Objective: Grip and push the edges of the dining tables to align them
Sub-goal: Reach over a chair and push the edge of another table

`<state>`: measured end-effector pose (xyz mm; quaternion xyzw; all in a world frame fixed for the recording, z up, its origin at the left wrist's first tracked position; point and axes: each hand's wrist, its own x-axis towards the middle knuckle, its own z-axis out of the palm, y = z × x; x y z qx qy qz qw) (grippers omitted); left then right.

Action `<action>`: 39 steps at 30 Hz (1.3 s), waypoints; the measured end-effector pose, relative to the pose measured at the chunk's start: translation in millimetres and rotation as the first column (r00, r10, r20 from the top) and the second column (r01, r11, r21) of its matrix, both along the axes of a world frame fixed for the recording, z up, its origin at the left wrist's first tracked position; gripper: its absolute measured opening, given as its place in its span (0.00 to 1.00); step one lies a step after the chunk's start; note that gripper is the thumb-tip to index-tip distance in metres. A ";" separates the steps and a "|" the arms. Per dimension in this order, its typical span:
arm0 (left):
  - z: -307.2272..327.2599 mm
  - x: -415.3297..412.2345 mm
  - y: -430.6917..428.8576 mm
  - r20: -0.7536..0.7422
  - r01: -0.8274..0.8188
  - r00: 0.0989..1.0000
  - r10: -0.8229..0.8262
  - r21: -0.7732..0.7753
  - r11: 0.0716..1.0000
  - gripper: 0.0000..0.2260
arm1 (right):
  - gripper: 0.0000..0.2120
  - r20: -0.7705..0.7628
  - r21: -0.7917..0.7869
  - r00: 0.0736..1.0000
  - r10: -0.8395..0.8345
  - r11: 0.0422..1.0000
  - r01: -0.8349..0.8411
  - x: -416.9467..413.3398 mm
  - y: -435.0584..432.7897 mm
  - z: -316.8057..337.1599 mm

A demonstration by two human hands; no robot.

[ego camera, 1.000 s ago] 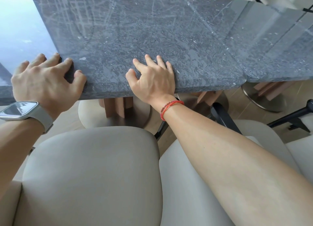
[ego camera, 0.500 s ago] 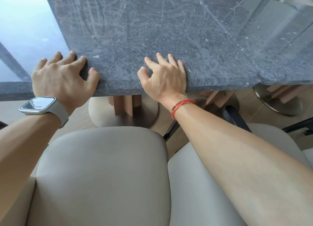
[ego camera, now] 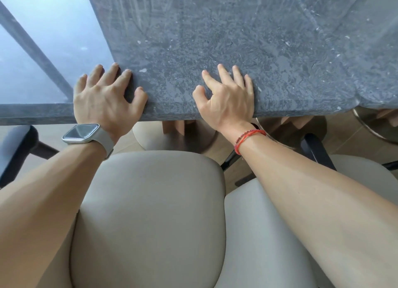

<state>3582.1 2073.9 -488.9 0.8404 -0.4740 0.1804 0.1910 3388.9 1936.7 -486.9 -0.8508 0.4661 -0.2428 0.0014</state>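
The middle dining table (ego camera: 215,39) has a dark grey stone top that fills the upper view. My left hand (ego camera: 105,102) lies over its near left corner, across the seam with the glossy left table (ego camera: 32,113), fingers spread on top. My right hand (ego camera: 228,102) rests over the same near edge further right, fingers and thumb on top, palm against the rim. A third grey table (ego camera: 377,50) butts against the middle one on the right. The near edges of the left and middle tables look roughly level.
Two beige upholstered chair backs (ego camera: 150,212) (ego camera: 269,233) stand between me and the tables. Under the middle top is a wooden pedestal on a round base (ego camera: 178,134). Black chair arms sit at the left (ego camera: 15,147) and right (ego camera: 316,152).
Both hands keep the same hold on the near edge. Hands and tables sit further right in view, and more of the left table shows.
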 end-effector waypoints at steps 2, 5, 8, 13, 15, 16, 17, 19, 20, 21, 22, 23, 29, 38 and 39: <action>0.9 -1.0 2.1 -0.047 -0.009 0.999 0.009 -0.010 1.000 0.21 | 0.26 0.004 -0.002 1.000 0.004 1.000 -0.004 -0.5 1.1 0.4; 5.8 -2.7 2.6 -0.093 -0.006 0.996 0.005 -0.002 1.000 0.23 | 0.25 -0.003 0.006 1.000 0.007 1.000 -0.007 -1.9 0.8 4.0; 5.7 -3.5 2.8 -0.082 -0.018 0.996 0.018 0.008 1.000 0.23 | 0.25 -0.034 0.017 0.999 0.015 1.000 -0.015 -3.8 1.0 4.9; 8.9 -2.9 0.7 -0.051 -0.023 0.998 0.024 0.023 0.999 0.22 | 0.24 -0.044 -0.025 0.999 0.014 1.000 -0.015 -4.6 -2.1 6.7; 9.6 -1.4 0.6 -0.048 -0.022 0.999 0.024 0.039 0.999 0.22 | 0.24 -0.053 -0.020 0.998 0.014 1.000 -0.015 -4.0 -1.9 7.0; 9.5 -1.4 0.8 -0.047 -0.025 0.999 0.027 0.044 0.999 0.22 | 0.24 -0.061 -0.018 0.998 0.014 1.000 -0.015 -4.0 -1.5 7.0; 9.6 -1.2 1.2 -0.044 -0.029 0.999 0.031 0.046 0.999 0.22 | 0.24 -0.066 -0.016 0.998 0.015 1.000 -0.016 -3.8 -1.2 7.2; 10.1 -0.8 1.6 -0.036 -0.031 0.999 0.032 0.045 0.999 0.22 | 0.24 -0.073 -0.013 0.997 0.020 1.000 -0.021 -3.2 -1.1 8.0; 10.5 0.1 1.3 -0.035 -0.027 0.999 0.029 0.044 0.999 0.22 | 0.24 -0.077 -0.011 0.997 0.018 1.000 -0.019 -2.6 -1.4 8.5; 10.7 0.5 1.1 -0.034 -0.027 0.999 0.028 0.041 0.999 0.22 | 0.24 -0.079 -0.010 0.997 0.017 1.000 -0.018 -2.4 -1.4 8.9; 10.7 0.7 0.9 -0.034 -0.028 0.999 0.029 0.037 0.999 0.22 | 0.24 -0.080 -0.010 0.997 0.017 1.000 -0.017 -2.2 -1.5 9.2; 10.9 1.1 0.4 -0.039 -0.027 0.999 0.029 0.035 0.999 0.22 | 0.24 -0.082 -0.010 0.997 0.014 1.000 -0.015 -1.9 -1.8 9.8; 13.0 1.1 1.3 -0.101 -0.018 0.995 0.025 0.069 0.997 0.23 | 0.23 -0.105 -0.006 0.994 0.007 1.000 -0.007 -1.6 -2.0 10.6; 12.3 3.4 1.3 -0.156 -0.007 0.987 0.021 0.091 0.996 0.24 | 0.23 -0.103 -0.023 0.995 0.003 1.000 -0.005 -0.8 -2.5 7.0; 13.1 3.2 1.5 -0.170 -0.003 0.985 0.020 0.100 0.995 0.25 | 0.23 -0.100 -0.022 0.995 0.002 1.000 -0.005 -1.2 -2.4 7.0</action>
